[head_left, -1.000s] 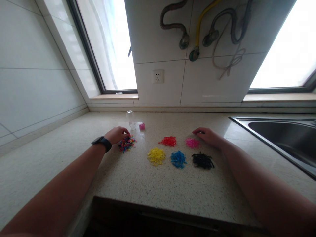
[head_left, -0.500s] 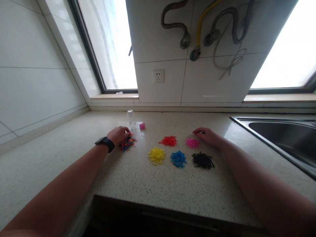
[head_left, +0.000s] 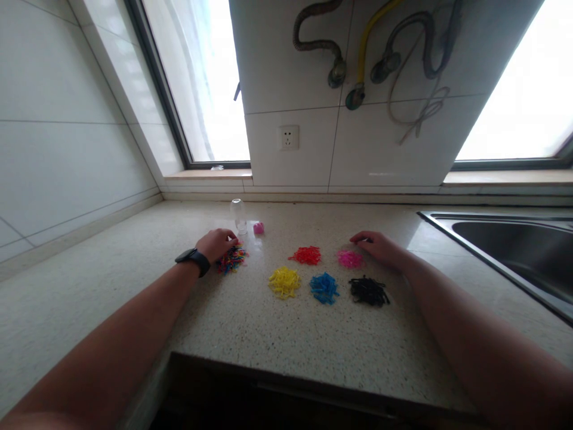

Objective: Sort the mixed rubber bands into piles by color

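My left hand (head_left: pixel 217 243), with a dark watch on the wrist, rests at the upper edge of a mixed pile of small multicoloured strips (head_left: pixel 232 260). Its fingers curl together over the pile, and anything between the fingertips is too small to see. Beside a pink pile (head_left: pixel 350 258) lies my right hand (head_left: pixel 375 245), its fingers loosely stretched towards the left and no object visible in them. Between the hands are a red pile (head_left: pixel 307 255), a yellow pile (head_left: pixel 285 282) and a blue pile (head_left: pixel 324 288). A black pile (head_left: pixel 369 291) sits below the pink one.
Behind my left hand stands a clear glass bottle (head_left: pixel 239 216), apparently upside down, with a small pink object (head_left: pixel 258 228) beside it. A steel sink (head_left: pixel 510 251) is set into the speckled counter (head_left: pixel 286 334) at the right. The counter's front edge runs below the piles.
Almost nothing differs. The view has shifted very slightly, and both hands and all the piles keep their places.
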The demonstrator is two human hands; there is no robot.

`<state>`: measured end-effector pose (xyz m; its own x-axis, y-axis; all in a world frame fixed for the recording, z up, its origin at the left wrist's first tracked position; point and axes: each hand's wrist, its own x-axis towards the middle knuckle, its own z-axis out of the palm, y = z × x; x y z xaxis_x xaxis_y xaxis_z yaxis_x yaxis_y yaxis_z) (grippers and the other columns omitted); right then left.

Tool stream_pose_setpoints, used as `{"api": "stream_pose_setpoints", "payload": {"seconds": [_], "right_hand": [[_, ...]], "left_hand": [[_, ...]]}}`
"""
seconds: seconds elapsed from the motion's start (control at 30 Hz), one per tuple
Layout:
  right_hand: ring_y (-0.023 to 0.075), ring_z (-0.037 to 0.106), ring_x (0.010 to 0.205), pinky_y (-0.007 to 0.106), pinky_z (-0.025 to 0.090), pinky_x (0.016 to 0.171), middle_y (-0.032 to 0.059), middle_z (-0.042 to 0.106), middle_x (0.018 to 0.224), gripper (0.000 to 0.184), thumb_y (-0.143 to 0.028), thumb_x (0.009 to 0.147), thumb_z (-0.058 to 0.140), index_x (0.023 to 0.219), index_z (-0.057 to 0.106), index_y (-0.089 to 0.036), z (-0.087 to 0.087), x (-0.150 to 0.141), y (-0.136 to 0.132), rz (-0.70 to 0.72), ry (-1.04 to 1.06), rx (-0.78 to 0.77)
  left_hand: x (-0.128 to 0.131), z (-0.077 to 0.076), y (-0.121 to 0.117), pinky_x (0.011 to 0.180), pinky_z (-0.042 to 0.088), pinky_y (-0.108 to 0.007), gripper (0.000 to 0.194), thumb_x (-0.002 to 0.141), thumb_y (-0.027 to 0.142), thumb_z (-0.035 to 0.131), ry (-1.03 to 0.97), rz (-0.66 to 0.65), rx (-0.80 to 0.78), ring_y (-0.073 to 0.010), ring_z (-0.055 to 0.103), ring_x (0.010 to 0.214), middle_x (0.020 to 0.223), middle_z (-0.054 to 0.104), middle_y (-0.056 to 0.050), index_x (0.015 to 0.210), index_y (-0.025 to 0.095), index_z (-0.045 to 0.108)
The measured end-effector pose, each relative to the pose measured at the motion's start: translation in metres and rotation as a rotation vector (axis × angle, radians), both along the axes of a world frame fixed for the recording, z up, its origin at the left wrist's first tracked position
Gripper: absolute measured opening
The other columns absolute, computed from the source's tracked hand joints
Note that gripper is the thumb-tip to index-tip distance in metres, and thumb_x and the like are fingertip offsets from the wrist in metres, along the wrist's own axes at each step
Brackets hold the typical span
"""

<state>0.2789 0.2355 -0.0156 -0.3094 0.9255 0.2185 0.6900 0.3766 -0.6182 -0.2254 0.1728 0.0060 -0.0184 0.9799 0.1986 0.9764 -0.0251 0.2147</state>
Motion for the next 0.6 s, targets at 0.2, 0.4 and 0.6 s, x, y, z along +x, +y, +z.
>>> {"api": "stream_pose_setpoints", "payload": {"seconds": [0.2,0.4,0.6], "right_hand": [[0.0242,0.069,0.095,0.039,0.051,0.093,0.0067,0.076,0.102,0.025,-0.027,0.082,0.055,0.096,0.075,-0.022,-0.0015,0.0004,0.0007,0.001,0.017,0.009],[0.0244,0.069,0.094,0.039,0.051,0.092,0.0068,0.076,0.101,0.024,-0.026,0.081,0.055,0.096,0.075,-0.022,-0.0038,0.0018,0.0026,0.008,0.019,0.015],[0.025,0.069,0.097,0.039,0.05,0.094,0.0078,0.076,0.104,0.025,-0.026,0.082,0.055,0.097,0.074,-0.021,-0.003,0.0023,0.0026,0.015,0.004,0.011]], "left_hand": [[-0.0018,0.0078,-0.0012,0.064,0.041,-0.026,0.034,0.084,0.048,0.058,0.0,-0.034,-0.037,-0.0189,0.065,0.074,0.085,0.074,-0.006,0.093,0.023,0.079],[-0.004,0.0108,-0.0017,0.065,0.042,-0.026,0.033,0.082,0.047,0.059,-0.004,-0.076,-0.057,-0.0182,0.065,0.073,0.082,0.075,-0.006,0.091,0.022,0.08],[-0.0072,0.01,0.0001,0.065,0.041,-0.026,0.036,0.081,0.05,0.06,-0.001,-0.11,-0.066,-0.0177,0.063,0.072,0.083,0.074,-0.007,0.091,0.021,0.079]]}}
